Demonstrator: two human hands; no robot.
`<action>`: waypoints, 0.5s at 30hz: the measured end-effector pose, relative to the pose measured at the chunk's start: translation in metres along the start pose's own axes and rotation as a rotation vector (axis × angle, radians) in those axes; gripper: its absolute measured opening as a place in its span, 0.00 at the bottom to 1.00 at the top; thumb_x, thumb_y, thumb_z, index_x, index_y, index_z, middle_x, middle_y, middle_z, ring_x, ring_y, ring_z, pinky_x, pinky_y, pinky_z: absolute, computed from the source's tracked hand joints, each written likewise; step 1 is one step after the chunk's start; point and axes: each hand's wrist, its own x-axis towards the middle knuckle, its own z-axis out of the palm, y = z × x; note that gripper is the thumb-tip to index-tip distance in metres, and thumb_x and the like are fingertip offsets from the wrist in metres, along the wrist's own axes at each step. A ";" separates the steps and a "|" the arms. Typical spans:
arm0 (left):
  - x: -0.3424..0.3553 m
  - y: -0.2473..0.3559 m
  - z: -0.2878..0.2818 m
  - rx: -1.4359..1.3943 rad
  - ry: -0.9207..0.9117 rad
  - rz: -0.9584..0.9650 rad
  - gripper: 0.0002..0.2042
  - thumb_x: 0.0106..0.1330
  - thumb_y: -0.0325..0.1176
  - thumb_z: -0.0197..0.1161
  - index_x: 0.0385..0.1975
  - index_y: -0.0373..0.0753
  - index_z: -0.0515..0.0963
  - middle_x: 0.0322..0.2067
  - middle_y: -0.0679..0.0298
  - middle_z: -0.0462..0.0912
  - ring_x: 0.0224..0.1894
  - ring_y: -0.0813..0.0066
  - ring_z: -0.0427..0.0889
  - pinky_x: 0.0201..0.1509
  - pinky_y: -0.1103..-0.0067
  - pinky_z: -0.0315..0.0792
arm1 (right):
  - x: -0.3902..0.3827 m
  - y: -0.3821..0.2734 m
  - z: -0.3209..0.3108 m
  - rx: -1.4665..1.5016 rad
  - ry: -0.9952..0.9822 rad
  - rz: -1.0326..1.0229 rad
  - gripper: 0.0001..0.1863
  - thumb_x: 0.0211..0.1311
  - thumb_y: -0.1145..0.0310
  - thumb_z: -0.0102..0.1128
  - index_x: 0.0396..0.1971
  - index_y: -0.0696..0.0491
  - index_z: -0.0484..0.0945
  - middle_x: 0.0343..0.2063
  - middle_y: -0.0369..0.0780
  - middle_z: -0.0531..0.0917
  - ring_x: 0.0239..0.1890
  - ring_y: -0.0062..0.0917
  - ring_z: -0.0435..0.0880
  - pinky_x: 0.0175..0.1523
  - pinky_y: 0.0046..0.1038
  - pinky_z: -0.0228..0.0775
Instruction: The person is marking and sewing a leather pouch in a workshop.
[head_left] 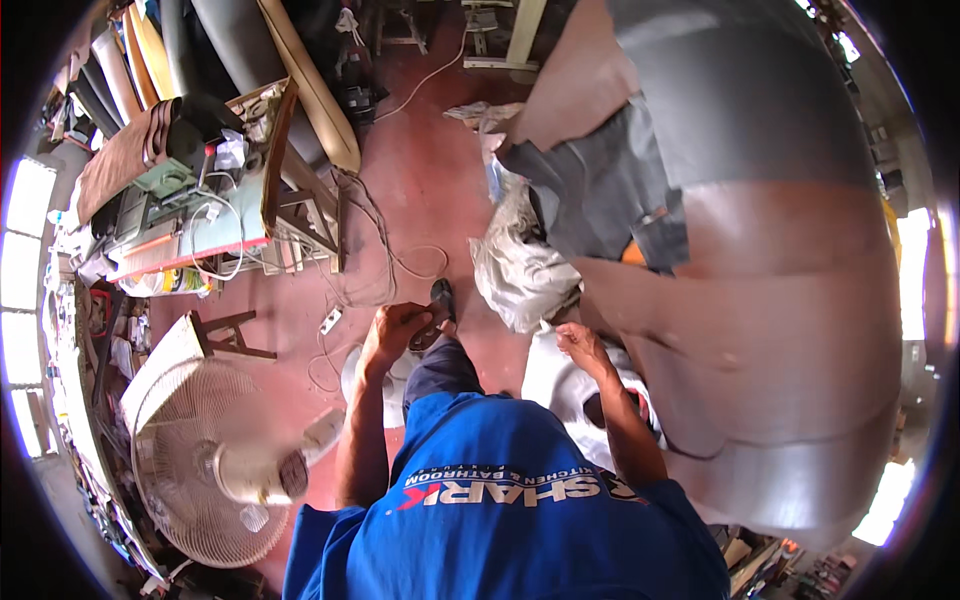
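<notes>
My left hand [398,325] is closed, fingers pinched above my dark sandalled foot; what is between them is too small to make out. My right hand [580,343] has curled fingers beside a pale scrap of material, and I cannot make out what it grips. Just ahead lies a crumpled whitish plastic sack [520,275], with a white bundle [550,375] below my right hand. Large brown and grey sheets of material [750,330] are piled at my right, a dark grey piece [580,190] draped on top.
A standing fan [180,450] is at lower left, near a wooden trestle [240,345]. A cluttered workbench [250,230] with a green machine and long rolls [330,120] stand at upper left. Cables [400,270] and a white power strip [332,320] lie on the red floor [420,170].
</notes>
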 end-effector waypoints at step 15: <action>0.345 0.061 -0.161 -0.049 -0.037 -0.127 0.15 0.63 0.40 0.61 0.40 0.33 0.82 0.23 0.60 0.83 0.23 0.77 0.79 0.27 0.77 0.72 | 0.262 0.218 -0.099 0.542 -0.174 0.622 0.09 0.60 0.61 0.60 0.29 0.52 0.79 0.18 0.37 0.79 0.21 0.25 0.80 0.26 0.30 0.71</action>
